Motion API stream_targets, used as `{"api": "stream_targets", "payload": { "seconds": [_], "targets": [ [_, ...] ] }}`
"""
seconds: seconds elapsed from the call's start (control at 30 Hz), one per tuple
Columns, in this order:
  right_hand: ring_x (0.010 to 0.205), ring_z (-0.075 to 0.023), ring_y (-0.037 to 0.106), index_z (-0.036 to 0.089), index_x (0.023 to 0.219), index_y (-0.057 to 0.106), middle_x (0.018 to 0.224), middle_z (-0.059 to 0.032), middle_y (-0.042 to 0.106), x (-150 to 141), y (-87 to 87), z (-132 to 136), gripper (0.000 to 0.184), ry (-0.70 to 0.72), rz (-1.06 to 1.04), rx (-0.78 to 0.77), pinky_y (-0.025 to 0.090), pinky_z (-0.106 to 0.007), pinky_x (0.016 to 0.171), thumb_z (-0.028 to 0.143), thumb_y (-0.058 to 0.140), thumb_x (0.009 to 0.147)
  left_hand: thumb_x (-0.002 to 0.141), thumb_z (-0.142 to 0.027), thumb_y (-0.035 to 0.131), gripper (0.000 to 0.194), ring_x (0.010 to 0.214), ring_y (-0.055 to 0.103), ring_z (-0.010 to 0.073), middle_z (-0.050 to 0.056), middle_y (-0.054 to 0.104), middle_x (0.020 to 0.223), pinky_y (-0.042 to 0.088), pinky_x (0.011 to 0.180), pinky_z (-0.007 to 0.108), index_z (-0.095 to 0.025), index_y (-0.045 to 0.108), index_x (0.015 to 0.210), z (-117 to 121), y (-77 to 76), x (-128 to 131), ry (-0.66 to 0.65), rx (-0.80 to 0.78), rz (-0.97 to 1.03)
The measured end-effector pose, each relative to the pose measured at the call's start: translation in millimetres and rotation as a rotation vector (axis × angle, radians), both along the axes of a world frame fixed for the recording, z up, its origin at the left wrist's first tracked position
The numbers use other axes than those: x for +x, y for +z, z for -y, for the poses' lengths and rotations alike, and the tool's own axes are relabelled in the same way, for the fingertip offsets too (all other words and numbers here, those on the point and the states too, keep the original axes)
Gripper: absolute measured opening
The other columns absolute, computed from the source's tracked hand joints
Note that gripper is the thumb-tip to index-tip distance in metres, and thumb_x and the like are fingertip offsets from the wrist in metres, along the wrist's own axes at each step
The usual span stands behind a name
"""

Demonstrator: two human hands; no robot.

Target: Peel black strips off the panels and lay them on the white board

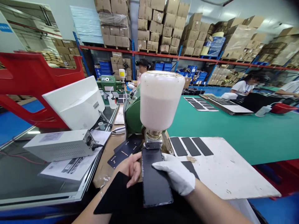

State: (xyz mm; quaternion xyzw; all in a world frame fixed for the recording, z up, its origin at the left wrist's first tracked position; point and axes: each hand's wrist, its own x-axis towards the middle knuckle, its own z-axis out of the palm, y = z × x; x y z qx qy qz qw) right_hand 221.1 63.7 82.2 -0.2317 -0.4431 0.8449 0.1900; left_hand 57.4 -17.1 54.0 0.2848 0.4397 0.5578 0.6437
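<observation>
A dark rectangular panel [155,177] lies lengthwise in front of me, its far end under the metal head [153,141] of a green machine [134,115]. My right hand [178,174], in a white glove, grips the panel from the right with the thumb on top. Bare and curled, my left hand [133,171] is at the panel's left edge, its fingertips partly hidden. A plain black sheet [113,194] is held in that hand and slants back over the wrist. Above the metal head stands a large bottle [161,102] of whitish liquid.
Dark printed cards [125,152] lie left of the machine. On the right, a white board [224,165] carries several dark panels [191,146] on the green table [233,130]. A grey power box [63,144] and monitor [74,102] stand left. Co-workers sit farther back.
</observation>
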Motion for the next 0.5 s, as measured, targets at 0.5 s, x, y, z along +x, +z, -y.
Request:
{"api": "stream_targets", "payload": {
  "seconds": [0.5],
  "targets": [
    [0.091,-0.0228,0.063,0.016,0.106,0.064,0.100,-0.0061,0.068,27,-7.1,-24,0.042,0.319,0.115,0.314,0.047,-0.037,0.086,0.029,0.074,0.067,0.083,-0.036,0.045,0.049,0.060,0.059,0.0178,-0.001,0.067,0.069,0.038,0.054,0.023,-0.037,0.046,0.131,72,-34.8,-84,0.115,-0.195,-1.690]
  ]
}}
